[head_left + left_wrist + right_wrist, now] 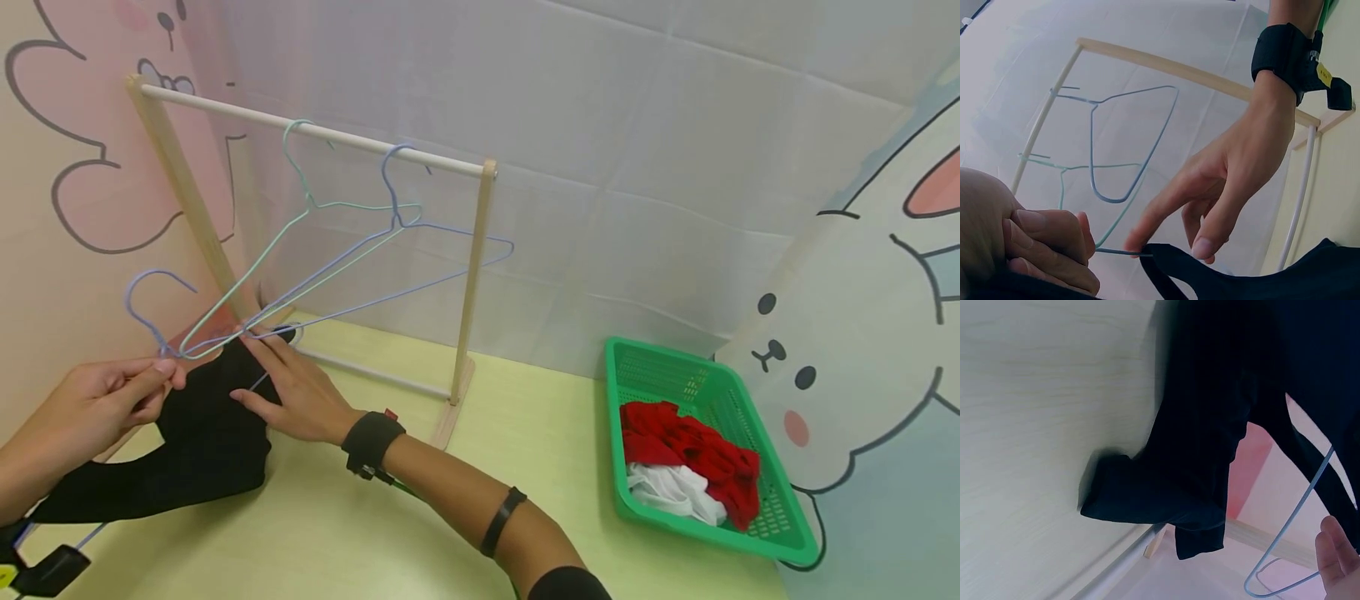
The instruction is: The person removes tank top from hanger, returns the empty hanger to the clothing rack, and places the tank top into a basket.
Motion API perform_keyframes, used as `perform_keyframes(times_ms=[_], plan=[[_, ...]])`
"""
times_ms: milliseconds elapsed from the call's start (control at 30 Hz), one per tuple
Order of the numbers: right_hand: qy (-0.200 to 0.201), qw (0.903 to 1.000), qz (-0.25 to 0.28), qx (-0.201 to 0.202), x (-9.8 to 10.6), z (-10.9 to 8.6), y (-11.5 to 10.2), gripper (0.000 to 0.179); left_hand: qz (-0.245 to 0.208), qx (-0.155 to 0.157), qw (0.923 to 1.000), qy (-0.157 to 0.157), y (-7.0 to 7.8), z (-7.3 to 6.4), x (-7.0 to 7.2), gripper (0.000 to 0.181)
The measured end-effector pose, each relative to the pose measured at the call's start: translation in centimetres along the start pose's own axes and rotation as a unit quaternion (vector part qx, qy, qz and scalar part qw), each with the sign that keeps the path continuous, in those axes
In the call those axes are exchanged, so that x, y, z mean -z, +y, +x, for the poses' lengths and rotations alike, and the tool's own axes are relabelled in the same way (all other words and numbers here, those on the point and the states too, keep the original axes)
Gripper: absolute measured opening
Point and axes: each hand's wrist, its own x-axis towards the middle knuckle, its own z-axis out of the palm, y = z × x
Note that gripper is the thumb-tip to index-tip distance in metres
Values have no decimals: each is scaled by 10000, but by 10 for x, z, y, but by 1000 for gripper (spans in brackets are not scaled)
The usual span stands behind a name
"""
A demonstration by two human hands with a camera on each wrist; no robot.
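My left hand [105, 404] pinches the neck of a periwinkle-blue hanger [132, 304] just below its hook, thumb against bent fingers. A black garment [213, 437] hangs at this hanger and spreads down over the table. My right hand [296, 392] reaches across to the hanger's far arm, fingers extended and thumb apart. In the left wrist view, its index fingertip is right at the hanger arm, beside a narrow black strap part of the garment [1297, 275]. The right wrist view shows the garment's folds [1210, 425] and a blue hanger end [1285, 528] near the fingertips.
A wooden rack with a white rail [247, 117] stands behind the hands. On it hang a mint-green hanger [255, 265] and another blue hanger [393, 200]. At the right, a green basket [622, 492] holds red clothes [690, 446] and white cloth [675, 492].
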Motion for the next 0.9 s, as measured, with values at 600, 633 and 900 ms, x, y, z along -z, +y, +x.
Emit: perform_keyframes(times_ms=[600, 633, 900], plan=[[-9, 9988, 220, -445, -2, 18, 0, 93, 72, 170, 9997, -142, 2, 1, 1, 32], [0, 9985, 249, -480, -2, 19, -1, 92, 110, 184, 9997, -141, 2, 1, 1, 31], [249, 9975, 76, -656, -5, 31, -4, 67, 181, 264, 9992, -232, 4, 1, 1, 31]])
